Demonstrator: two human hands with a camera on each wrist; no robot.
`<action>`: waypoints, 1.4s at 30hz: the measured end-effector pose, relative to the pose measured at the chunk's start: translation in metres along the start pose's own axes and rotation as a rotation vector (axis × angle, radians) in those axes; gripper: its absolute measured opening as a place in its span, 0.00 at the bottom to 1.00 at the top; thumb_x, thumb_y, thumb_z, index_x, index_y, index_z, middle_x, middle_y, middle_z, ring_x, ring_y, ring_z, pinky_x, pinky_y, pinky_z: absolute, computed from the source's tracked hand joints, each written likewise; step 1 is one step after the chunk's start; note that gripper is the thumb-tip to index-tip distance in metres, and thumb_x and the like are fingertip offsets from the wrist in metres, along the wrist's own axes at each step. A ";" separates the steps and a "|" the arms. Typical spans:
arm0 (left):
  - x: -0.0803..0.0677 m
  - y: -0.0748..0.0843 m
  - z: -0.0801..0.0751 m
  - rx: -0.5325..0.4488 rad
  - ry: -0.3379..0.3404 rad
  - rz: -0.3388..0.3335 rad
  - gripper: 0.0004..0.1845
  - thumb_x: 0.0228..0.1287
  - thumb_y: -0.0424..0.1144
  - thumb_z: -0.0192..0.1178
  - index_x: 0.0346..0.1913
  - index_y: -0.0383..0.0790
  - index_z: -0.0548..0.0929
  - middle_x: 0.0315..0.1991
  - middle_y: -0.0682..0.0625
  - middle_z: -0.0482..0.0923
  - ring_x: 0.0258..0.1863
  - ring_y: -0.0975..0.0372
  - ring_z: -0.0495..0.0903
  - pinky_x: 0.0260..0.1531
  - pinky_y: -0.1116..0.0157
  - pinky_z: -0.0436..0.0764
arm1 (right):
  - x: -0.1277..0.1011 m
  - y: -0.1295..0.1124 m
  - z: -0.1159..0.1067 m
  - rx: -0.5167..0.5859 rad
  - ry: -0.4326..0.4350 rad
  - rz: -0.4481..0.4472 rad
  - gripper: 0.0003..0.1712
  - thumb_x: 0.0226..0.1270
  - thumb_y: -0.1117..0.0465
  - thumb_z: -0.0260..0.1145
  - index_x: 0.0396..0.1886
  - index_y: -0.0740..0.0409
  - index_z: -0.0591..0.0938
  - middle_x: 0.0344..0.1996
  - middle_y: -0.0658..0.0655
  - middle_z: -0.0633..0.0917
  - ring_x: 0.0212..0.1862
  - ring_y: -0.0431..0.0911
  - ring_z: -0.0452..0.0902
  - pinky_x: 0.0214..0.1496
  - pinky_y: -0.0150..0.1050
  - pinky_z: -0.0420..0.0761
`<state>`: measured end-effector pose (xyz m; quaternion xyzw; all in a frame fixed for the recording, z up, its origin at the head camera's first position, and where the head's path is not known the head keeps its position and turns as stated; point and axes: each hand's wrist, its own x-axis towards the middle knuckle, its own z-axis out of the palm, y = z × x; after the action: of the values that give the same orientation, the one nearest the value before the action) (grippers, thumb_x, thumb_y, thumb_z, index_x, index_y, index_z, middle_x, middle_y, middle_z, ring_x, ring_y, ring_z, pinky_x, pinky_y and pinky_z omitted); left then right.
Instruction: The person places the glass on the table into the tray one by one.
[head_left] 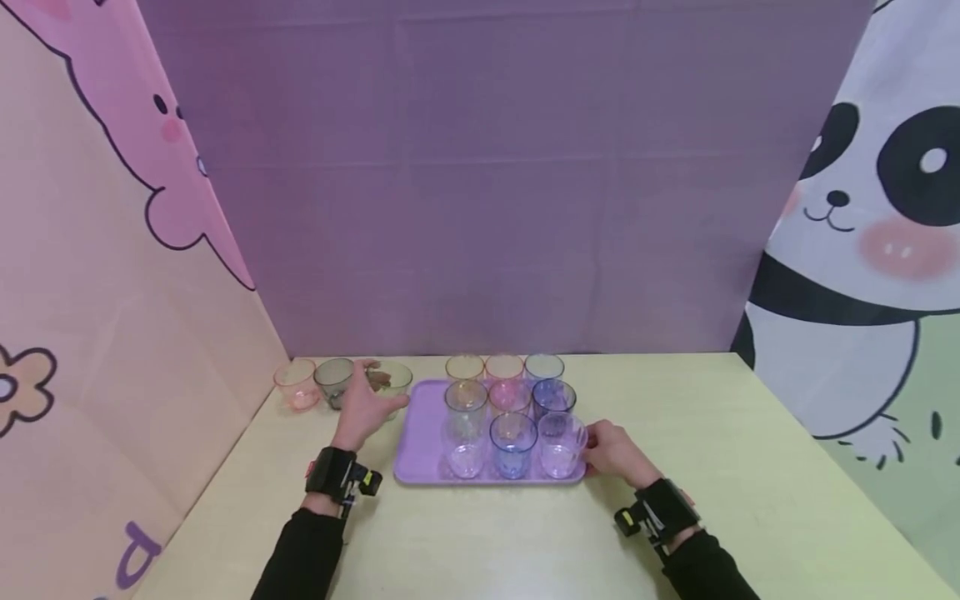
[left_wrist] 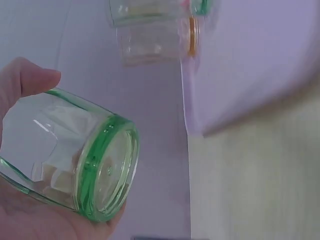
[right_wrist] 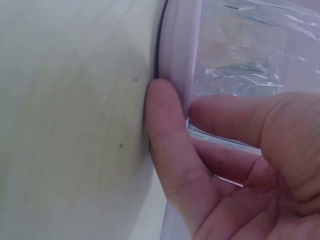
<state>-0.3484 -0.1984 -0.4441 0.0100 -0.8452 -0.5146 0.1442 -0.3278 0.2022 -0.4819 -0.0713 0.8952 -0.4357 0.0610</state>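
Observation:
My left hand (head_left: pixel 363 414) grips a green-tinted glass (left_wrist: pixel 107 167) behind the left end of a purple tray (head_left: pixel 420 433). In the left wrist view this glass is tipped, its thick green base facing the camera, with thumb and fingers around its side. My right hand (head_left: pixel 618 454) pinches the tray's right rim (right_wrist: pixel 182 45), thumb on the inner side and a finger outside against the tabletop. Near that hand stands a pale lilac glass (head_left: pixel 562 446) on the tray. Beside it are a blue glass (head_left: pixel 513 446) and a clear glass (head_left: pixel 465 454).
Behind these on the tray stand an amber glass (head_left: pixel 466 398), a pink glass (head_left: pixel 510 397) and a dark blue glass (head_left: pixel 553 400), with more glasses at the back. Left of my left hand, a grey glass (head_left: pixel 333 379) and a pinkish glass (head_left: pixel 297 387) stand on the table (head_left: pixel 487 542).

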 end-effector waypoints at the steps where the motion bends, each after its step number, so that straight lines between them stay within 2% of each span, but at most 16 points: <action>1: 0.001 0.001 0.003 -0.001 -0.010 0.007 0.45 0.49 0.37 0.72 0.68 0.37 0.59 0.57 0.35 0.76 0.59 0.43 0.72 0.57 0.46 0.74 | 0.000 0.001 0.000 0.001 0.000 -0.001 0.12 0.55 0.76 0.64 0.40 0.73 0.82 0.28 0.59 0.86 0.25 0.46 0.82 0.28 0.38 0.86; 4: 0.006 0.007 0.012 -0.019 -0.037 0.017 0.44 0.49 0.37 0.73 0.69 0.38 0.60 0.56 0.36 0.76 0.58 0.45 0.73 0.56 0.48 0.75 | 0.000 0.001 0.001 0.003 0.005 -0.001 0.11 0.55 0.76 0.63 0.39 0.72 0.83 0.28 0.59 0.86 0.24 0.46 0.82 0.28 0.38 0.85; 7: 0.014 0.011 0.018 -0.058 -0.092 0.021 0.44 0.49 0.37 0.73 0.68 0.37 0.62 0.57 0.36 0.76 0.57 0.46 0.75 0.56 0.49 0.76 | 0.001 0.002 0.001 0.001 0.001 -0.002 0.11 0.55 0.76 0.62 0.40 0.72 0.83 0.29 0.59 0.86 0.24 0.46 0.83 0.28 0.38 0.85; 11: 0.026 0.011 0.025 -0.109 -0.171 0.025 0.45 0.51 0.35 0.73 0.70 0.36 0.60 0.58 0.35 0.76 0.58 0.46 0.75 0.55 0.51 0.78 | 0.003 0.004 0.001 -0.008 0.002 0.010 0.12 0.54 0.76 0.63 0.40 0.71 0.83 0.29 0.59 0.87 0.24 0.46 0.83 0.28 0.38 0.85; 13: 0.031 0.010 0.028 -0.123 -0.185 0.034 0.45 0.51 0.34 0.73 0.70 0.36 0.60 0.58 0.35 0.75 0.59 0.46 0.75 0.55 0.52 0.78 | 0.003 0.004 0.001 -0.017 0.004 0.015 0.12 0.55 0.76 0.63 0.40 0.71 0.83 0.29 0.59 0.86 0.24 0.46 0.82 0.28 0.38 0.85; 17: 0.039 0.010 0.034 -0.111 -0.155 0.038 0.42 0.50 0.34 0.73 0.67 0.34 0.63 0.58 0.35 0.75 0.58 0.45 0.74 0.55 0.51 0.76 | 0.001 0.002 0.001 -0.026 -0.002 0.001 0.12 0.55 0.76 0.63 0.40 0.71 0.83 0.29 0.59 0.86 0.25 0.45 0.82 0.28 0.38 0.85; 23: 0.043 0.007 0.045 -0.057 -0.090 -0.045 0.43 0.47 0.34 0.75 0.67 0.33 0.65 0.59 0.34 0.71 0.59 0.45 0.71 0.59 0.49 0.74 | 0.002 0.003 -0.001 -0.001 -0.018 -0.027 0.13 0.54 0.75 0.62 0.41 0.73 0.82 0.29 0.60 0.86 0.25 0.45 0.82 0.29 0.37 0.85; 26: 0.043 0.007 0.048 -0.059 -0.079 -0.062 0.44 0.47 0.34 0.75 0.68 0.31 0.64 0.61 0.34 0.71 0.61 0.44 0.71 0.61 0.49 0.74 | 0.002 0.003 -0.002 -0.005 -0.031 -0.049 0.13 0.54 0.75 0.61 0.41 0.74 0.82 0.29 0.61 0.86 0.24 0.44 0.82 0.28 0.36 0.85; 32: 0.044 0.010 0.053 -0.029 -0.073 -0.071 0.44 0.48 0.35 0.74 0.68 0.31 0.63 0.63 0.35 0.71 0.63 0.43 0.71 0.62 0.49 0.73 | 0.002 0.006 -0.002 -0.013 0.002 0.003 0.13 0.55 0.75 0.63 0.42 0.72 0.82 0.29 0.60 0.86 0.25 0.45 0.82 0.29 0.37 0.85; 42: 0.048 0.003 0.051 0.044 -0.097 -0.083 0.48 0.48 0.37 0.75 0.71 0.32 0.60 0.66 0.32 0.67 0.65 0.41 0.68 0.64 0.46 0.71 | 0.002 0.004 0.001 -0.007 0.014 0.014 0.13 0.54 0.76 0.63 0.42 0.72 0.82 0.29 0.60 0.86 0.25 0.46 0.82 0.29 0.38 0.85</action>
<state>-0.4071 -0.1604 -0.4525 0.0230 -0.8612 -0.5012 0.0813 -0.3295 0.2035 -0.4862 -0.0620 0.8976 -0.4326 0.0575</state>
